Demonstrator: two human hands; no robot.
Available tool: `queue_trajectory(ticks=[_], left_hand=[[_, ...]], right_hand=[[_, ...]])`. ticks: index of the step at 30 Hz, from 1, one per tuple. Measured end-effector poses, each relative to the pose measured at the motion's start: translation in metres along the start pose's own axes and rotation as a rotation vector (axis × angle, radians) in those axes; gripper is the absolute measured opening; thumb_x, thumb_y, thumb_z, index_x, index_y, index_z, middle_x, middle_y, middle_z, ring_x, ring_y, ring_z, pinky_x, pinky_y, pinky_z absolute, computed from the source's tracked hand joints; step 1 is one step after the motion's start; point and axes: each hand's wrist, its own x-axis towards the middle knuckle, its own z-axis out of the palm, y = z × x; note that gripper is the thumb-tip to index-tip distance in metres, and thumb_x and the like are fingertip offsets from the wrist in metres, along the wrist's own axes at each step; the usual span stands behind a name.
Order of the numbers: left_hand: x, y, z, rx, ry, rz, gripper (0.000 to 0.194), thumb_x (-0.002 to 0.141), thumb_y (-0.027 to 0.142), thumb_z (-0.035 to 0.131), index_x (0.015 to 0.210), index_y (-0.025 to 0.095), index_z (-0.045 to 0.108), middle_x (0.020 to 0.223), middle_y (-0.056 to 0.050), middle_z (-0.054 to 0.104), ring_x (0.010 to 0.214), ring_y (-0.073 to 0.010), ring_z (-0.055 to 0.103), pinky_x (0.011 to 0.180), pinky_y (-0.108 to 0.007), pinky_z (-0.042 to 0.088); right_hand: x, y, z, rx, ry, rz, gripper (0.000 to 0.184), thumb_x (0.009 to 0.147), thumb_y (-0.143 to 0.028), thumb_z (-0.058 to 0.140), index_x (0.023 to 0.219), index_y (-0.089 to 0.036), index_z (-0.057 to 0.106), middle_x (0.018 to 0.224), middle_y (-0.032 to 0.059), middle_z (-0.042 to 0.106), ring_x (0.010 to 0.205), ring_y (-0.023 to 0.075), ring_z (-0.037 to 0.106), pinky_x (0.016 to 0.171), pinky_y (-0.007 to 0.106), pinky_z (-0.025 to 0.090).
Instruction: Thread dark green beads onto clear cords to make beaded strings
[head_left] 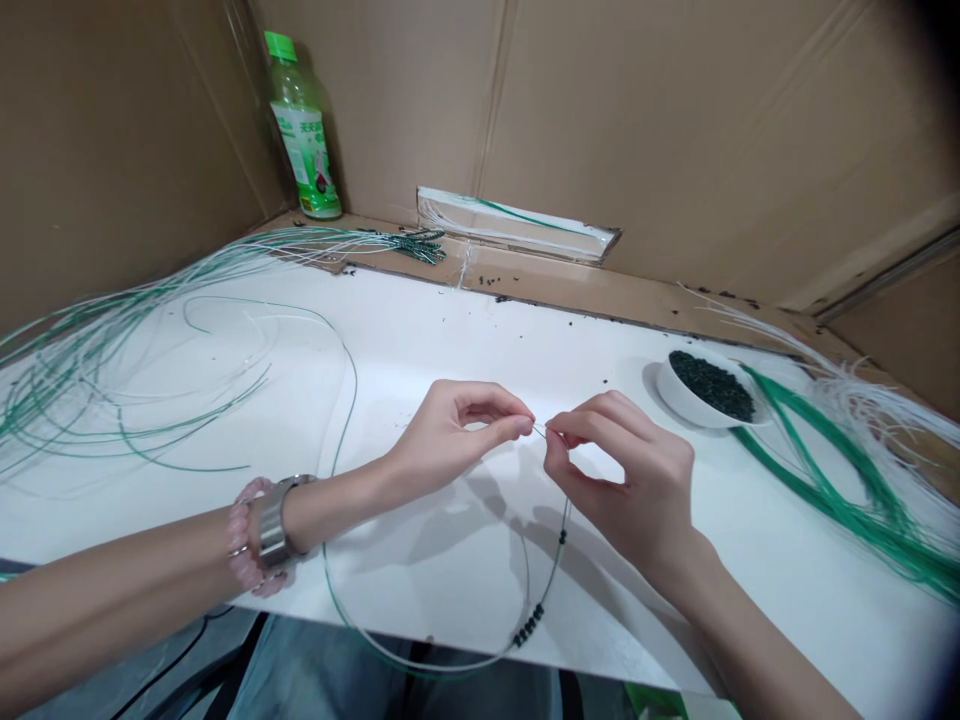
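Note:
My left hand (457,435) and my right hand (630,465) meet over the middle of the white table, fingertips a short gap apart. Each pinches a thin green cord (351,375), and a short piece of it shows between them. From my right hand the cord drops in a wide loop past the table's front edge and back up on the left. Several dark beads (529,626) are threaded low on the loop, with a few more higher up (563,537). Whether a bead sits between my fingertips is too small to tell.
A white bowl (675,400) of dark beads stands at right, beside bundles of green cord (862,500) and white cord (862,390). Green and white strands (150,300) spread at left, their beaded ends (420,245) at the back. A green bottle (304,150) stands against the cardboard wall (637,120).

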Motion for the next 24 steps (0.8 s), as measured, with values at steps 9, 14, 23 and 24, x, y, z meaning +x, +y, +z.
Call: queue_trajectory(ticks=[9,14,23,24], left_hand=[[0.0012,0.0017,0.0018,-0.048,0.005,-0.022,0.007,0.074,0.020,0.065,0.073,0.013,0.068,0.073,-0.003,0.069,0.071,-0.0115,0.062,0.069,-0.022,0.051],[0.0002,0.0018,0.0013,-0.049,-0.006,-0.018,0.007,0.075,0.019,0.065,0.074,0.013,0.068,0.072,-0.003,0.068,0.070,-0.0105,0.062,0.070,-0.020,0.051],[0.0010,0.0017,0.0005,0.001,-0.004,0.003,0.009,0.075,0.022,0.065,0.074,0.013,0.068,0.074,-0.004,0.069,0.072,-0.0124,0.063,0.070,-0.022,0.051],[0.0011,0.0013,0.0004,0.014,-0.002,0.008,0.009,0.076,0.022,0.065,0.074,0.013,0.068,0.074,-0.004,0.069,0.072,-0.0124,0.063,0.070,-0.022,0.051]], right_hand=[[0.0010,-0.0014,-0.0009,0.020,-0.011,0.008,0.016,0.073,-0.003,0.055,0.065,-0.017,0.054,0.057,-0.0016,0.050,0.055,0.0094,0.045,0.050,0.021,0.039],[0.0013,-0.0015,-0.0014,0.034,-0.029,0.021,0.017,0.072,-0.002,0.054,0.065,-0.017,0.054,0.056,-0.0012,0.049,0.054,0.0096,0.044,0.050,0.022,0.039],[0.0027,-0.0020,-0.0019,0.015,-0.037,0.023,0.016,0.074,-0.004,0.052,0.065,-0.017,0.054,0.055,-0.0020,0.049,0.053,0.0094,0.044,0.050,0.022,0.039],[0.0027,-0.0020,-0.0019,0.015,-0.037,0.028,0.016,0.074,-0.005,0.052,0.065,-0.017,0.055,0.055,-0.0019,0.049,0.053,0.0095,0.044,0.050,0.022,0.039]])
